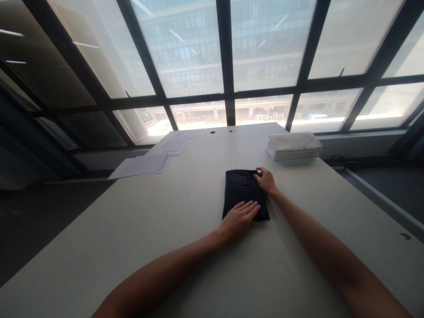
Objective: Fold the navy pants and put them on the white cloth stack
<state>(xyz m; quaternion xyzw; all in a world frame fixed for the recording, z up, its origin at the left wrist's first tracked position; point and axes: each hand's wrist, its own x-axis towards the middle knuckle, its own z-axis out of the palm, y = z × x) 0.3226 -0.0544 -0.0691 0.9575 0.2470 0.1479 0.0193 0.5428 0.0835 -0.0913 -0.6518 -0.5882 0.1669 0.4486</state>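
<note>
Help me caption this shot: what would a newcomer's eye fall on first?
Likely the bright, dark-framed windows filling the top of the view. Next, the dark folded cloth just right of centre on the white table, the left hand flat across its near part, the right hand at its far right corner. A pale folded stack lies farther back, right.

The left hand [239,219] hides part of the dark cloth [243,187] beneath it.
</note>
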